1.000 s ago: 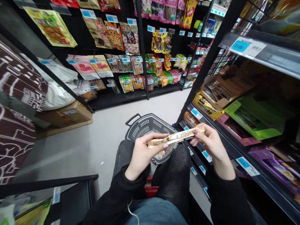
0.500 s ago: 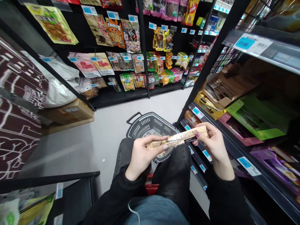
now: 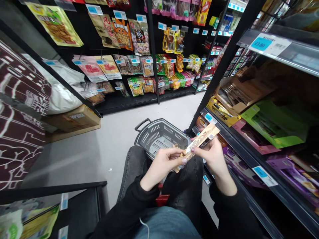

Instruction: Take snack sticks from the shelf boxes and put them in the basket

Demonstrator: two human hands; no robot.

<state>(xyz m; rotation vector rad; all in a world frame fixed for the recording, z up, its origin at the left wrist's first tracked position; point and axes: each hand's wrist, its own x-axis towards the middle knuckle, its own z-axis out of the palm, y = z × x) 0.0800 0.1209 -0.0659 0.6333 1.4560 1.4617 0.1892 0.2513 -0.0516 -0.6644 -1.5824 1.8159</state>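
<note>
A long, slim snack packet (image 3: pixel 202 139) in a beige printed wrapper with a dark label slants up to the right between my hands. My left hand (image 3: pixel 164 163) pinches its lower end between thumb and fingers. Farther up, my right hand (image 3: pixel 211 155) grips it, with the thumb on top and the fingers behind. Below the packet, a grey plastic shopping basket (image 3: pixel 147 141) stands in front of my knees. Something beige lies partly hidden in the basket behind my left fingers.
Shelves on the right hold a green display box (image 3: pixel 270 127), a purple box (image 3: pixel 294 177) and a brown carton (image 3: pixel 245 91). Bagged snacks (image 3: pixel 141 38) hang on the black rack ahead. A cardboard box (image 3: pixel 72 121) sits on the floor at left.
The packet has tilted more steeply, its right end now higher. My right hand has moved left along it, closer to my left hand, which has shifted slightly right and down.
</note>
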